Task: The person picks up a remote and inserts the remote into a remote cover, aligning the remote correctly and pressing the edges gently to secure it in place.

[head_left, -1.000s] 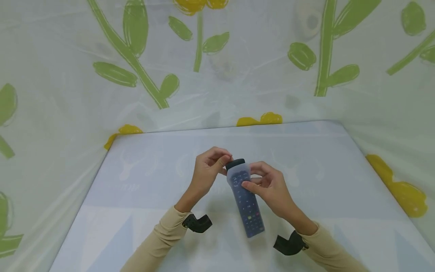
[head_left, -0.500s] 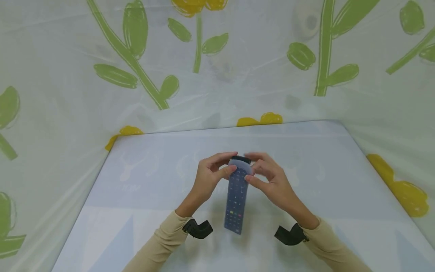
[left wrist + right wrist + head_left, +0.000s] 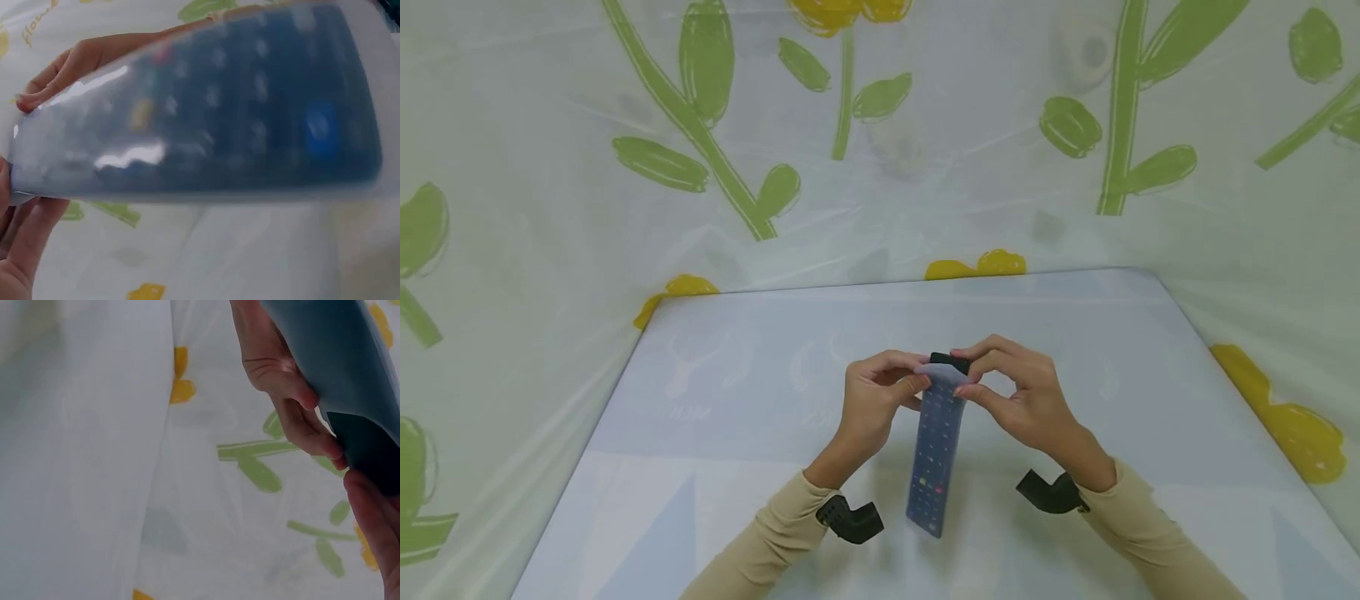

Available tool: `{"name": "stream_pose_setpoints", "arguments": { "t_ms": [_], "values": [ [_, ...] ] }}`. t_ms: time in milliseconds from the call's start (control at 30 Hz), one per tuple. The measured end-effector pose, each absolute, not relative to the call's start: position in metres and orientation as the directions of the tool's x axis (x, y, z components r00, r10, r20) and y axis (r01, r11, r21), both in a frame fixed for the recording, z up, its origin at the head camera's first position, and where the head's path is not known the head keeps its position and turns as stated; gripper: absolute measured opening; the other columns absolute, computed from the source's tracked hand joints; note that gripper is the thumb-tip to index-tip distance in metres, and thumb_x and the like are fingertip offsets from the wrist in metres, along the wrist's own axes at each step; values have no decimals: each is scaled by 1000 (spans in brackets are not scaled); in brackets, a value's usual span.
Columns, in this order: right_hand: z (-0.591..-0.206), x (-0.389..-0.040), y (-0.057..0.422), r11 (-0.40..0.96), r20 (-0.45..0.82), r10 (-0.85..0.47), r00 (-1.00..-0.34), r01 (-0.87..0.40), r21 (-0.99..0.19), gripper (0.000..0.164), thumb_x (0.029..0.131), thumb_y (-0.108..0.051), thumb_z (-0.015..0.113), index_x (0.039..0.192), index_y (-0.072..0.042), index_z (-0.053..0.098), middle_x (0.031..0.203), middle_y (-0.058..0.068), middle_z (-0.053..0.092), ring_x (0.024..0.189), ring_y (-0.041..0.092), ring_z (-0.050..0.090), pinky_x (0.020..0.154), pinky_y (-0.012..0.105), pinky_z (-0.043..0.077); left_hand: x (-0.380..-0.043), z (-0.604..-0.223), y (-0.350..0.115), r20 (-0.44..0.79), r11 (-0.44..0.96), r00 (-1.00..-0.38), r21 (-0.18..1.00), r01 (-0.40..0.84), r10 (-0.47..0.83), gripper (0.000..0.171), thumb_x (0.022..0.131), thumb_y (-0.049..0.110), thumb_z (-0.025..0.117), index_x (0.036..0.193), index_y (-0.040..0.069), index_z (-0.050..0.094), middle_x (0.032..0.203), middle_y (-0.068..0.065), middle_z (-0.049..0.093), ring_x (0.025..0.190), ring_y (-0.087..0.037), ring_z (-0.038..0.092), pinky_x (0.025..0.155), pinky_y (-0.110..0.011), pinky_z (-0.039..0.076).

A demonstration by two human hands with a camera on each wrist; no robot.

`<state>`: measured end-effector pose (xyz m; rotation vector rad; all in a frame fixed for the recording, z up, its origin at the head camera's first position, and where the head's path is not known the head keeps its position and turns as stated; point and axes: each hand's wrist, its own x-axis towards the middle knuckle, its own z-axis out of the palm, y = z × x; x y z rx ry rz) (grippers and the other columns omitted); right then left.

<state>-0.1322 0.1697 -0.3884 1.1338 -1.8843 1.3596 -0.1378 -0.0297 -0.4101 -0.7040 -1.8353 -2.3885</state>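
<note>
A dark remote control (image 3: pixel 934 450) with rows of small buttons hangs above the table inside a translucent sleeve-like cover (image 3: pixel 944 373). Its bare black end (image 3: pixel 950 361) sticks out of the cover's mouth at the top. My left hand (image 3: pixel 867 408) pinches the left edge of that mouth between thumb and fingers. On the other side my right hand (image 3: pixel 1028 396) pinches the right edge, with a fingertip against the black end. Up close in the left wrist view, the covered remote (image 3: pixel 237 106) is blurred. In the right wrist view, fingers of both hands meet around the black end (image 3: pixel 369 450).
Beneath the hands lies a pale blue and white tabletop (image 3: pixel 737 417). A whitish curtain (image 3: pixel 970 192) printed with green leaves and yellow flowers encloses its back and sides. Each wrist carries a black camera mount (image 3: pixel 852 520).
My left fingers have gone from the black end to the cover's left edge, and my right hand from the remote's side to the mouth. The remote's lower end has swung left.
</note>
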Motion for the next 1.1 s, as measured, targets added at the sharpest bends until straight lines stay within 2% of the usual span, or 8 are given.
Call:
{"name": "stream_pose_setpoints", "arguments": {
  "t_ms": [167, 333, 500, 633, 733, 867, 1000, 1100],
  "values": [
    [-389, -133, 172, 84, 837, -288, -466, -883, -463, 26, 86, -24, 68, 77, -1, 60, 85, 15, 66, 84, 22, 65, 73, 19, 53, -141, -408, -30, 450, -241, -829, 890, 386, 334, 9, 86, 1, 65, 86, -4, 59, 116, -16, 64, 81, -17, 66, 59, -32, 57],
    [-393, -131, 172, 13, 823, -306, -479, -866, -500, 22, 85, -18, 70, 77, 0, 60, 88, 17, 65, 85, 21, 64, 72, 20, 54, -145, -406, -33, 472, -234, -798, 881, 411, 374, 8, 84, -1, 66, 86, -5, 60, 110, -24, 64, 81, -16, 66, 62, -38, 58],
    [-396, -129, 169, 30, 784, -304, -541, -828, -559, 15, 80, 1, 73, 75, -2, 59, 99, 23, 61, 90, 22, 60, 74, 19, 53, -144, -404, -32, 444, -198, -834, 895, 399, 329, 14, 82, -9, 65, 95, -7, 60, 114, -25, 61, 96, -22, 65, 66, -40, 57],
    [-400, -126, 162, 130, 795, -218, -567, -824, -552, 26, 66, 20, 73, 70, -2, 58, 104, 27, 59, 86, 26, 58, 74, 19, 53, -133, -401, -26, 372, -60, -901, 928, 368, 224, 23, 84, 1, 70, 103, 0, 57, 106, -17, 58, 93, -22, 62, 69, -34, 57],
    [-401, -124, 154, 247, 833, -157, -530, -838, -487, 20, 77, 2, 75, 69, -4, 59, 107, 24, 60, 84, 26, 57, 73, 18, 51, -123, -396, -22, 320, -19, -920, 946, 324, 225, 26, 85, 11, 71, 106, 4, 56, 102, -12, 57, 90, -23, 61, 71, -32, 57],
    [-405, -124, 141, 307, 888, -138, -439, -871, -383, 27, 91, -20, 64, 70, -4, 59, 108, 22, 61, 78, 24, 54, 68, 21, 47, -117, -393, -19, 304, -63, -914, 953, 298, 268, 30, 87, 16, 70, 109, 3, 55, 108, -11, 56, 101, -23, 59, 76, -34, 56],
    [-408, -123, 130, 289, 920, -146, -364, -905, -312, 27, 93, -15, 60, 68, -4, 58, 102, 21, 63, 75, 23, 57, 68, 20, 49, -118, -397, -21, 303, -149, -913, 951, 271, 273, 31, 87, 14, 70, 108, 0, 53, 111, -10, 55, 107, -21, 57, 76, -36, 56],
    [-404, -120, 129, 225, 923, -173, -345, -926, -304, 25, 91, -11, 61, 68, -3, 58, 99, 22, 64, 75, 23, 60, 70, 20, 51, -119, -400, -22, 259, -267, -918, 947, 180, 300, 27, 88, 9, 67, 107, -3, 52, 107, -10, 58, 100, -21, 61, 74, -36, 57]
  ]
}}
